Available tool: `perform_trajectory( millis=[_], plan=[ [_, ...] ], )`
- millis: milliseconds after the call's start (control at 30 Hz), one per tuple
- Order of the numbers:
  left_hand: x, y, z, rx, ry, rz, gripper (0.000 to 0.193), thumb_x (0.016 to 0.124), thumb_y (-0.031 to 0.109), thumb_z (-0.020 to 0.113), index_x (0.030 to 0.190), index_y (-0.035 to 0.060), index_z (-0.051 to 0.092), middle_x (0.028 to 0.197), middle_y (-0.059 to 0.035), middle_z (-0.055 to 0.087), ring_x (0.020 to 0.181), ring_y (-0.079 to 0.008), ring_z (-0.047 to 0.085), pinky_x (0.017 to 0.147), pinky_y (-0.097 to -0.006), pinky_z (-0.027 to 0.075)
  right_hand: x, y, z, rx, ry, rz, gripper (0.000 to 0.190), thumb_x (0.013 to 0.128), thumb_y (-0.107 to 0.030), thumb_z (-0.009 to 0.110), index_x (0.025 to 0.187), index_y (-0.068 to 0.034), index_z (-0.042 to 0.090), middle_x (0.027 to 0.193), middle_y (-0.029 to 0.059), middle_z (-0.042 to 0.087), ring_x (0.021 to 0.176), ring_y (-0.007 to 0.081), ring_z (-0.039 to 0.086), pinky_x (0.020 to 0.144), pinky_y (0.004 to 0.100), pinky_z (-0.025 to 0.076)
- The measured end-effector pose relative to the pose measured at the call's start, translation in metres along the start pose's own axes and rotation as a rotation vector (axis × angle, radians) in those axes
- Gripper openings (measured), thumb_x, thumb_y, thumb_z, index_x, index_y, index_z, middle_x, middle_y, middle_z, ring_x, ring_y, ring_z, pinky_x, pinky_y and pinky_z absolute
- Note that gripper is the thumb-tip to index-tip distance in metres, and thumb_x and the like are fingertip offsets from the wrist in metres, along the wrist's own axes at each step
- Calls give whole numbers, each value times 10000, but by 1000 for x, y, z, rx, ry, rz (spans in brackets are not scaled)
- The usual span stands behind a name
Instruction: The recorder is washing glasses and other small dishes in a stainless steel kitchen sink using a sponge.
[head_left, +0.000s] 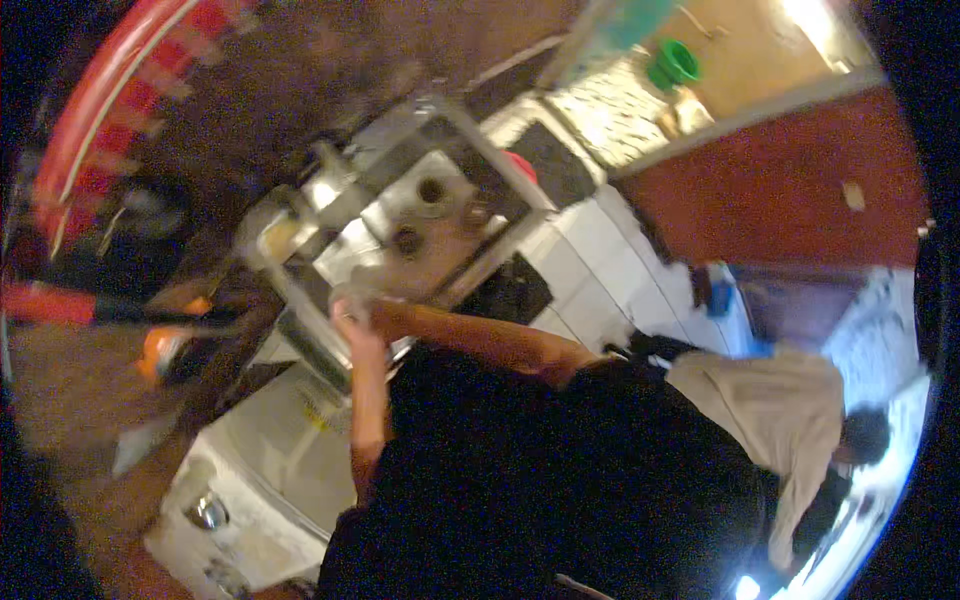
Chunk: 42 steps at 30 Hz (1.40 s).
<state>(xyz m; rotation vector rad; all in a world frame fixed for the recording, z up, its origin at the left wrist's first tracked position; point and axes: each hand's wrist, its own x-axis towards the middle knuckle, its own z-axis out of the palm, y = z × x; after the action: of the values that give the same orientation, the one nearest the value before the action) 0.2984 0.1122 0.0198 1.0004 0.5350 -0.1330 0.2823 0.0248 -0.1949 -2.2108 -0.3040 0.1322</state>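
My left hand (349, 319) and my right hand (381, 316) meet close together at the near-left corner of a metal-framed unit (529, 196). Motion blur hides the fingers, so I cannot tell whether either hand holds something. A pale, blurred patch shows beside the fingertips. Inside the frame are light panels (346, 251) and two dark round spots, perhaps openings or burners. Below my left forearm lies a pale basin (277, 442), with a shiny round metal fitting (210, 513) on its ledge.
A person in a beige shirt (772, 405) bends at the right. White floor tiles (581, 262) lead towards a dark red surface (787, 180). A green container (673, 65) stands on a yellowish surface at upper right. A curved red ribbed object (112, 120) and an orange item (161, 352) are at left.
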Motion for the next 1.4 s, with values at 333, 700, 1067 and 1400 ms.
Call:
perform_trajectory(
  millis=[333,700,1067,1400],
  plan=[
    [8,21,-1,10,143,-219,423,905,399,551,1146,58,621,1078,-69,641,1027,-253,602,934,-418,476,5,-85,-66,-700,-402,-551,297,776,-313,645,885,-43,701,888,205,676,903,400,646,811,561,456],
    [6,3,-2,-150,-118,-153,518,887,512,573,1213,110,593,1096,-100,640,968,-263,624,828,-427,526,11,-119,-108,-314,-345,-245,422,944,-196,459,1291,35,527,1309,290,543,1241,451,484,1097,545,325],
    [44,13,-11,51,-106,-516,391,907,450,501,1036,117,661,974,-102,707,892,-278,675,781,-464,534,19,-113,-136,-363,-256,-550,358,971,-164,446,1284,-15,533,1208,253,592,1123,374,580,1042,480,397],
    [47,-31,-21,1073,-336,410,430,1041,282,261,1251,149,612,1228,-105,646,1174,-271,558,1045,-451,354,19,-71,-128,-638,-411,-466,328,922,-134,486,1116,121,553,876,323,638,548,315,652,475,406,516]
  ],
)
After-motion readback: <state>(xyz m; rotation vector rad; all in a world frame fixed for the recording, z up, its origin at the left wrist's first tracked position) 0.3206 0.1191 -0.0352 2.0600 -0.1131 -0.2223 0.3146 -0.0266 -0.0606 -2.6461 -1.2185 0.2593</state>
